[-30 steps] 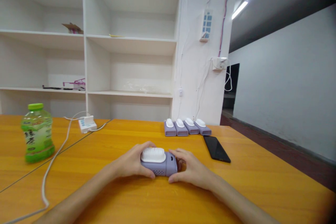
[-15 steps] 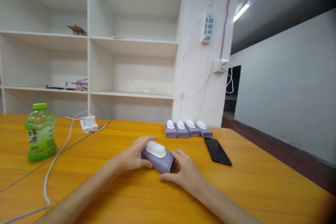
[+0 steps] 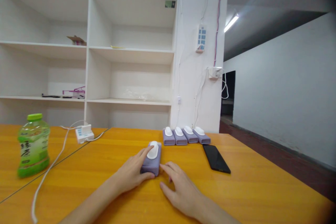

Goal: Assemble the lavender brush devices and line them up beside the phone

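The left hand [image 3: 135, 169] is curved round the left side of the case [image 3: 151, 164], thumb at its near end and a finger over its white top [image 3: 153, 152], a grip that presumably steadies it against the counter [image 3: 252, 199]; the right hand [image 3: 181, 190] is half spread and holds nothing, its fingertips beside the case's right side, contact undetermined; the case lies at centre, long axis pointing away, white top up. At far left, the bottle [image 3: 33, 148] stands upright; the cable [image 3: 48, 171] runs between bottle and hands; the strip [image 3: 84, 133] lies near the far edge; four matching cases [image 3: 181, 141] form a row there, probably aligned for tidy storage; the phone [image 3: 216, 159] lies flat at right, apparently set aside from the hands.
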Tool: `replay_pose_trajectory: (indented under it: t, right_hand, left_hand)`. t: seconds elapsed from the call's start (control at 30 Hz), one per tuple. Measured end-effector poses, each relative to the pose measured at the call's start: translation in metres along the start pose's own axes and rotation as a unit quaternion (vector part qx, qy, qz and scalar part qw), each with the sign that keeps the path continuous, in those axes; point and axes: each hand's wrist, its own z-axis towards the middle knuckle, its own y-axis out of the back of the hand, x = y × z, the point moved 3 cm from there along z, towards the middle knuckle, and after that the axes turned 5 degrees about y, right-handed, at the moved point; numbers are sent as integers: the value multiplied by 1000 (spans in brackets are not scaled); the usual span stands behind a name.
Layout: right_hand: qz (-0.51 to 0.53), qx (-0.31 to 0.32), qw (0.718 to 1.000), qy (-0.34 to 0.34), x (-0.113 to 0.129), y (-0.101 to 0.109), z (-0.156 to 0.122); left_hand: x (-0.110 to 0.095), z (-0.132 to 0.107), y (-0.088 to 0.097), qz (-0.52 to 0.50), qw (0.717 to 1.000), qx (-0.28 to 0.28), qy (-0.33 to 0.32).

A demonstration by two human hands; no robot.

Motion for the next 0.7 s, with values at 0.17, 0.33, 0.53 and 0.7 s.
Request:
replay_pose_trajectory:
  t: [0.17,0.33,0.53,0.7]
  right_hand:
    - [-3,0,1000,-10,-2,0,-1]
    - [-7,10,1000,-1,-1,0,-1]
    - [-16,15,1000,5,-5,-1,1]
    - [-32,17,999,16,-11,-7,4]
  left_hand:
    - [16,18,-26,32,994,-78,76]
    - [39,44,-32,53,988,-100,102]
    - [60,97,-40,58,988,-95,105]
    - [60,135,-53,68,988,-91,106]
